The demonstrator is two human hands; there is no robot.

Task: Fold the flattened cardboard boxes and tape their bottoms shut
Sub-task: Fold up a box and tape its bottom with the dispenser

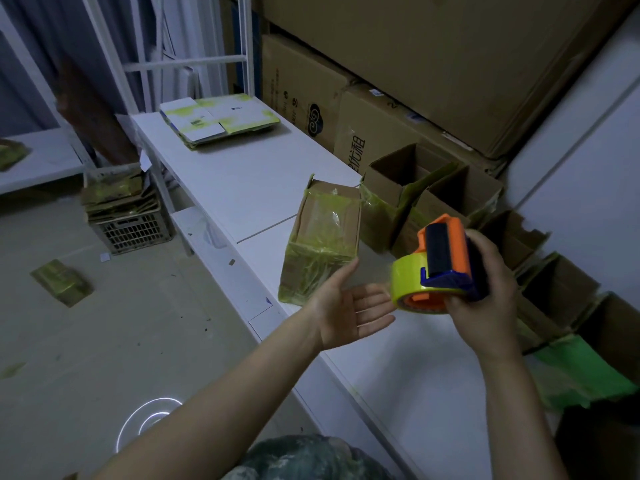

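The small brown cardboard box (pixel 322 244) by the long edge of the white table (pixel 242 188) is matt, dull paperboard. It is wrapped in wrinkled, glossy yellow-green tape, with clear shiny film across its upper face. The orange-and-blue plastic tape dispenser (pixel 445 258) looks hard and smooth, and its yellow-green tape roll (pixel 403 282) has a slight sheen. The table top is smooth and matt. The stack of flattened white-and-green boxes (pixel 218 121) at the far corner is smooth printed card.

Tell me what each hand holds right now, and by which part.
The right hand grips the tape dispenser by its blue frame, fingers curled round it. The left hand is open, palm up, holding nothing.
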